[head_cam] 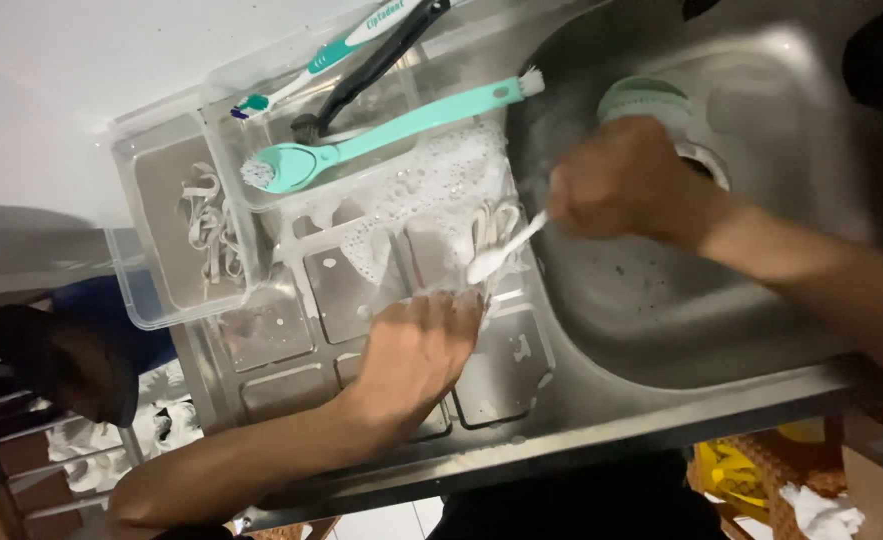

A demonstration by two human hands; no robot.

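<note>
While the left hand presses flat on white laces lying on the soapy drainboard, the right hand is closed around a small white brush set against them.

Foam still covers the laces under the bristles, so the scrubbing looks partway through and rinsing is left, while more laces sit in a clear plastic tub just beside the drainboard. A teal long-handled brush, a toothbrush and a black brush rest across a second container. The sink basin is partly blurred; the left fingertips are lost in suds.
</note>
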